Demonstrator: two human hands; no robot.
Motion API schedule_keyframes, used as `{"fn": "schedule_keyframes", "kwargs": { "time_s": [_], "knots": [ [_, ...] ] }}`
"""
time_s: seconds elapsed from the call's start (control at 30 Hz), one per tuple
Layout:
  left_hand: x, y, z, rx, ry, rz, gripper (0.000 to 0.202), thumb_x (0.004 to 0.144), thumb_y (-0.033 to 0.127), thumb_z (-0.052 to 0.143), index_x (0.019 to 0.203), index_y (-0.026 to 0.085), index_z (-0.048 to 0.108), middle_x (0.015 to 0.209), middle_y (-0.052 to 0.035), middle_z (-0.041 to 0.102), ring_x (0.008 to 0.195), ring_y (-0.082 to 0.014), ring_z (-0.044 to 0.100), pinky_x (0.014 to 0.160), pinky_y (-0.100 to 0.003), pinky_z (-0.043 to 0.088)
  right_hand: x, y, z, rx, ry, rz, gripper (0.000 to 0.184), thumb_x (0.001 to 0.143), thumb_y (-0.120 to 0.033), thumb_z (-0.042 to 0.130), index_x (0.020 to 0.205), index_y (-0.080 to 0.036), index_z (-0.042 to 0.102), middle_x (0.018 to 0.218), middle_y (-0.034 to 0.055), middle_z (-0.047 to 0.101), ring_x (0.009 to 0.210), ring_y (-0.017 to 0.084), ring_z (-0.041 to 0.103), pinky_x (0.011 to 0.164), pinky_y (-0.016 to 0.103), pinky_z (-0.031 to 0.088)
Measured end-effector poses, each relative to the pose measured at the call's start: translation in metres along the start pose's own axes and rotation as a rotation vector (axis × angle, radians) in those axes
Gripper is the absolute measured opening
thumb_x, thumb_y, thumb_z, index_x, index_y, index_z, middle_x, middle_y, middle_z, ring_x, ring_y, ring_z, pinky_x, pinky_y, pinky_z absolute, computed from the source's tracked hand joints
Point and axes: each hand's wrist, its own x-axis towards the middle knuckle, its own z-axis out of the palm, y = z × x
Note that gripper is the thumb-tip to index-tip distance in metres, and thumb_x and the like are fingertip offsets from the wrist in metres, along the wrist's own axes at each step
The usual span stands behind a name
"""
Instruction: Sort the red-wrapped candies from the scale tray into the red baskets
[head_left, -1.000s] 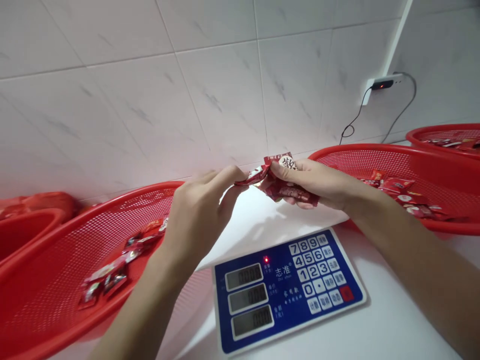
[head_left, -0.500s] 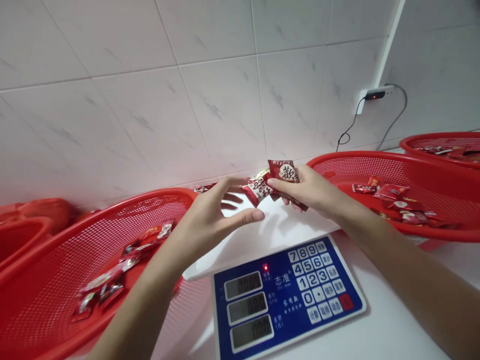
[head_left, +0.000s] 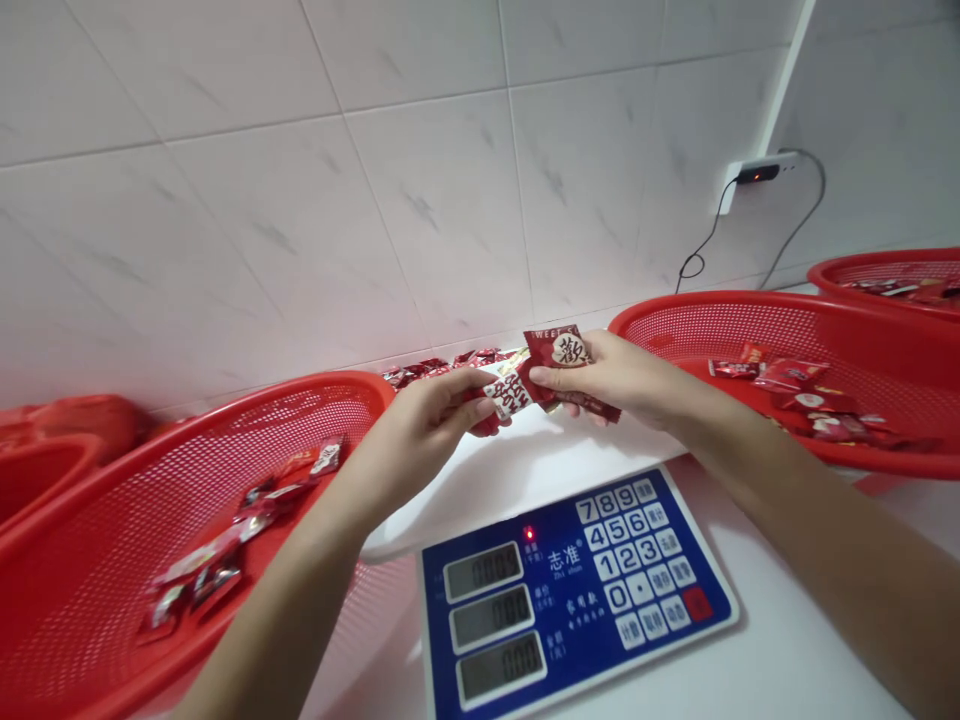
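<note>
Here, nearest the person, a blue digital counting scale (head_left: 570,590) sits on the white bench (head_left: 817,640), with a numeric keypad (head_left: 637,560), three small display windows (head_left: 484,620) and a lit red indicator (head_left: 529,533); the digits are too small to read with certainty. Just above and beyond its top edge, the two hands meet in mid-air over the bench. The left hand (head_left: 427,420) is closed, its fingers curled and pinching a red-and-white candy packet (head_left: 508,395). The right hand (head_left: 600,380) is also closed, thumb and fingers gripping a red sweet packet (head_left: 556,348) marked with a large Chinese character in a white circle, and a darker red strip of wrapper (head_left: 589,405) shows below its fingers. The two packets touch, end to end, between the hands. To the left lies a red mesh basket (head_left: 300,415) holding loose wrapped candies (head_left: 240,525), and to the right a matching basket (head_left: 675,315) holds more red packets (head_left: 791,375). Further off stand a third red basket (head_left: 885,262) and a solid red tub (head_left: 45,470) at the left edge. A row of red packets (head_left: 442,370) lies along the foot of the white tiled wall (head_left: 427,200), where a wall socket (head_left: 757,175) trails a black cord (head_left: 694,265).
</note>
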Motion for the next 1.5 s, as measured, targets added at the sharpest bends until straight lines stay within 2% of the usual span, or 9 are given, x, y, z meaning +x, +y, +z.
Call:
{"fn": "schedule_keyframes", "kwargs": {
  "time_s": [0.3,0.4,0.5,0.57,0.67,0.77,1.0,1.27,1.5],
  "knots": [
    [-0.001,0.000,-0.003,0.120,-0.058,-0.088,0.021,0.090,0.040,0.065,0.085,0.022,0.074,0.077,-0.0053,0.077,0.072,-0.0215,0.070,0.064,-0.031,0.054,-0.003,-0.007,-0.012,-0.175,0.110,0.086,0.027,0.088,-0.037,0.076,0.079,-0.016,0.062,0.061,0.0013,0.058,0.047,0.009,0.048,0.039,0.020,0.034],
    [-0.004,0.004,-0.005,0.283,0.106,-0.063,0.026,0.092,0.047,0.066,0.087,0.023,0.077,0.090,-0.0067,0.079,0.077,-0.0223,0.069,0.064,-0.031,0.050,-0.005,-0.008,-0.015,-0.158,0.068,0.057,0.027,0.086,-0.040,0.076,0.081,-0.016,0.064,0.064,0.0009,0.060,0.047,0.008,0.048,0.039,0.020,0.033],
    [-0.010,0.015,0.000,0.143,0.276,0.037,0.029,0.092,0.048,0.069,0.109,0.025,0.075,0.104,-0.0060,0.078,0.089,-0.0222,0.070,0.070,-0.030,0.052,-0.011,-0.014,-0.008,-0.148,0.012,-0.009,0.020,0.087,-0.035,0.074,0.083,-0.017,0.064,0.064,-0.0014,0.058,0.048,0.008,0.046,0.038,0.020,0.032],
    [-0.014,0.022,0.009,0.058,0.287,0.156,0.033,0.092,0.043,0.073,0.121,0.027,0.072,0.112,-0.0043,0.077,0.098,-0.0207,0.070,0.076,-0.028,0.054,-0.016,-0.019,0.000,-0.163,-0.071,-0.068,0.016,0.087,-0.031,0.073,0.084,-0.018,0.065,0.066,-0.0018,0.059,0.051,0.008,0.048,0.039,0.020,0.034],
    [-0.018,0.029,0.019,0.086,0.304,0.286,0.019,0.092,0.029,0.074,0.111,0.027,0.074,0.104,-0.0004,0.077,0.090,-0.0167,0.070,0.078,-0.027,0.054,-0.020,-0.022,0.009,-0.172,-0.188,-0.135,0.010,0.087,-0.024,0.067,0.080,-0.018,0.064,0.070,-0.0013,0.061,0.057,0.008,0.052,0.043,0.018,0.036],
    [-0.017,0.028,0.018,-0.011,0.304,0.191,0.009,0.090,0.028,0.075,0.099,0.024,0.074,0.097,-0.0003,0.079,0.086,-0.0173,0.073,0.078,-0.029,0.056,-0.018,-0.020,0.009,-0.191,-0.219,-0.105,0.014,0.087,-0.025,0.064,0.076,-0.017,0.064,0.069,-0.0003,0.059,0.058,0.009,0.052,0.042,0.018,0.035],
    [-0.008,0.013,-0.004,-0.098,0.181,-0.051,0.020,0.087,0.039,0.077,0.094,0.021,0.077,0.097,-0.0059,0.082,0.091,-0.0228,0.077,0.080,-0.032,0.058,-0.012,-0.015,-0.012,-0.189,0.023,-0.093,0.025,0.085,-0.019,0.065,0.105,-0.019,0.080,0.079,0.0023,0.066,0.058,0.010,0.052,0.039,0.020,0.033],
    [-0.005,0.003,-0.011,0.076,0.237,-0.106,0.027,0.087,0.043,0.070,0.101,0.021,0.077,0.098,-0.0090,0.081,0.095,-0.0271,0.075,0.086,-0.041,0.056,-0.012,-0.015,-0.014,-0.136,0.148,-0.132,0.019,0.085,-0.016,0.063,0.097,-0.018,0.078,0.080,0.0043,0.068,0.056,0.009,0.051,0.036,0.019,0.030],
    [-0.004,0.003,-0.010,0.127,0.252,-0.105,0.021,0.089,0.042,0.070,0.096,0.022,0.075,0.095,-0.0077,0.081,0.092,-0.0254,0.075,0.081,-0.037,0.055,-0.014,-0.018,-0.016,-0.141,0.199,-0.126,0.018,0.084,-0.015,0.064,0.096,-0.017,0.078,0.076,0.0037,0.067,0.054,0.009,0.050,0.037,0.020,0.029]
  ]
}}
